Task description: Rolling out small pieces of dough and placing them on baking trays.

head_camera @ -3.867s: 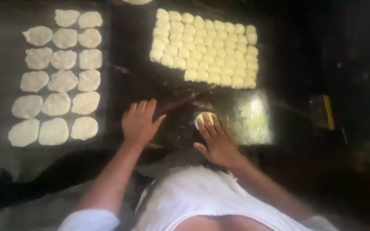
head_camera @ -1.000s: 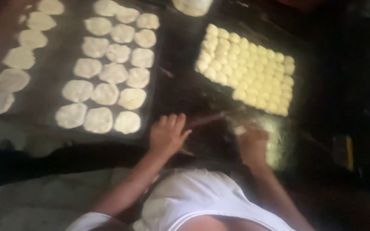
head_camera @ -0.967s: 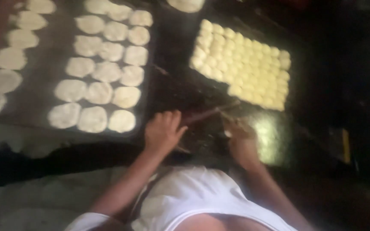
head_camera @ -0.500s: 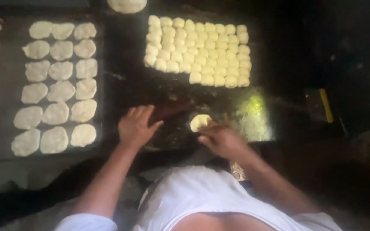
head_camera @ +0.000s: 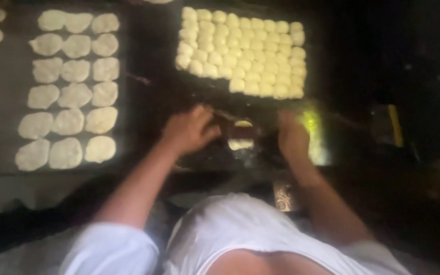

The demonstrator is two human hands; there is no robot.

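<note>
Pale dough disc (head_camera: 241, 138) lies on our dark surface (head_camera: 159, 102), between our hands. Our left hand (head_camera: 189, 131) rests palm-down, fingers spread, on a thin rolling pin (head_camera: 230, 116); whether our blurred right hand (head_camera: 292, 135) grips it, we cannot tell. Dough balls (head_camera: 243, 51) sit beyond; flattened rounds (head_camera: 70, 86) lie left.

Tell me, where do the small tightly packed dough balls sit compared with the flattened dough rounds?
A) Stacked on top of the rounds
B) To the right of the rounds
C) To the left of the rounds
B: the block of small dough balls lies at upper right, while the flattened dough rounds fill the sheet at left.
</note>
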